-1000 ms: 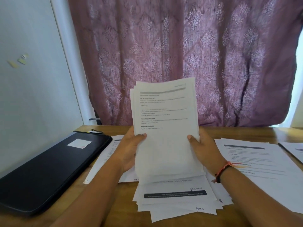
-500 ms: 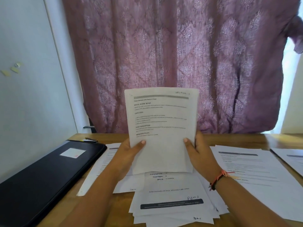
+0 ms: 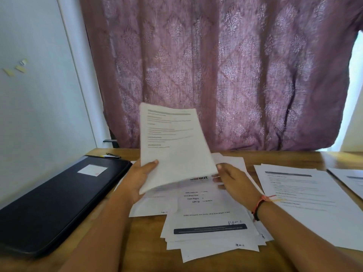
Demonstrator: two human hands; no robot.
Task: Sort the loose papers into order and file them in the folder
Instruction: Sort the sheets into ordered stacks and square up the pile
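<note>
My left hand [image 3: 139, 178] grips the lower left edge of a printed sheaf of papers [image 3: 172, 146], lifted off the table and tilted to the left. My right hand [image 3: 234, 180] sits at the sheaf's lower right corner with relaxed fingers reaching under it; its thumb is just at the corner. A fanned pile of loose papers [image 3: 210, 228] lies on the wooden table [image 3: 145, 252] under both hands. The black folder [image 3: 59, 203] lies closed at the left.
More printed sheets [image 3: 306, 199] lie to the right, with another sheet [image 3: 351, 179] at the far right edge. A pen [image 3: 112, 155] lies behind the folder. A purple curtain [image 3: 216, 75] hangs behind the table and a white wall [image 3: 39, 105] stands at the left.
The sheaf has swung from upright to leaning left and moved left. My right hand has loosened its hold on the lower right edge, while my left hand keeps its grip.
</note>
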